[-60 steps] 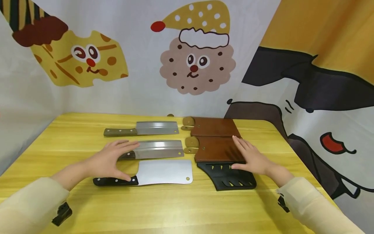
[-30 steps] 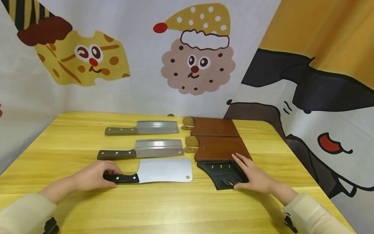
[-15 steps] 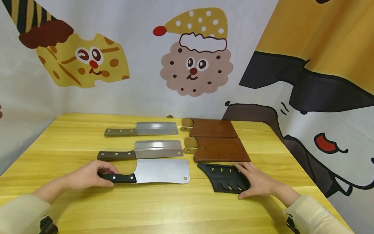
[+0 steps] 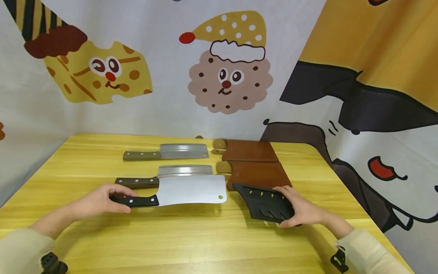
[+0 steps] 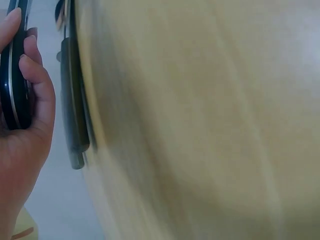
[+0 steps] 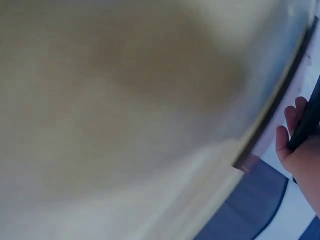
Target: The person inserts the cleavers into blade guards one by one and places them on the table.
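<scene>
In the head view my left hand [image 4: 97, 201] grips the black handle of a cleaver [image 4: 191, 190], whose broad blade points right and overlaps the middle cleaver behind it. The left wrist view shows the fingers curled round that handle [image 5: 14, 90]. My right hand [image 4: 304, 209] holds a slotted black blade sheath [image 4: 265, 203] by its right end, thumb below and fingers above, its left end lifted toward the cleaver's tip. In the right wrist view the sheath [image 6: 310, 115] shows edge-on in the fingers. A gap separates blade and sheath.
Behind lie a dark-handled cleaver [image 4: 137, 182] and a farther brown-handled cleaver [image 4: 184, 151]. Two brown leather sheaths, the near one [image 4: 260, 174] and the far one [image 4: 251, 150], lie to their right. The yellow wooden table [image 4: 191, 243] ends at a printed cloth backdrop [image 4: 164, 110].
My left hand took hold of the black-handled cleaver and raised it off the table. My right hand came down to the black sheath, gripped its right end and lifted it.
</scene>
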A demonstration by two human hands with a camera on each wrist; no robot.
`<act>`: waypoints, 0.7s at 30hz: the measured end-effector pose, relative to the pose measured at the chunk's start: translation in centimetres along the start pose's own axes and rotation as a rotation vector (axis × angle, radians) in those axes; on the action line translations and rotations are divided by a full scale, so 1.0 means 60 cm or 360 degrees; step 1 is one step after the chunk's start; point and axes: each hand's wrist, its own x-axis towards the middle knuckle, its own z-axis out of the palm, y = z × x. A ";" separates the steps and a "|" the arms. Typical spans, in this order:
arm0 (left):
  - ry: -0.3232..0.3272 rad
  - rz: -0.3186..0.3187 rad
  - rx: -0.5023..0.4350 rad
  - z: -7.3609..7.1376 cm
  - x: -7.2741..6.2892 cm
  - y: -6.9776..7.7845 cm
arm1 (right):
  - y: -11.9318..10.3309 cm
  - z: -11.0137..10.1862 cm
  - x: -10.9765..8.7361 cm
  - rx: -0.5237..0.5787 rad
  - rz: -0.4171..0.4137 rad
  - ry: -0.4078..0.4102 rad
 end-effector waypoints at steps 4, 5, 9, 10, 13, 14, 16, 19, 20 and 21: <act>0.0019 -0.0040 0.0050 -0.004 0.007 0.007 | -0.002 -0.017 0.012 0.0025 0.0007 0.0071; 0.0021 -0.0039 0.0059 -0.004 0.010 0.009 | -0.003 -0.020 0.014 0.0024 0.0017 0.0074; -0.0006 -0.0064 0.0032 -0.001 0.019 0.016 | -0.007 -0.025 0.018 0.0029 0.0060 0.0058; -0.0020 -0.0059 0.0011 -0.001 0.021 0.016 | -0.008 -0.025 0.018 0.0028 0.0063 0.0052; -0.0053 -0.0049 -0.0046 0.000 0.024 0.016 | -0.009 -0.024 0.019 0.0036 0.0064 0.0047; -0.0062 -0.0036 -0.0057 0.000 0.024 0.016 | -0.009 -0.024 0.019 0.0044 0.0061 0.0046; -0.0062 -0.0036 -0.0062 -0.001 0.025 0.014 | -0.010 -0.023 0.020 0.0052 0.0057 0.0046; -0.0058 -0.0048 -0.0051 0.000 0.026 0.014 | -0.010 -0.022 0.020 0.0054 0.0060 0.0038; -0.0057 -0.0052 -0.0044 0.001 0.027 0.014 | -0.010 -0.022 0.020 0.0056 0.0062 0.0037; -0.0055 -0.0055 -0.0035 0.001 0.028 0.014 | -0.009 -0.022 0.019 0.0058 0.0066 0.0036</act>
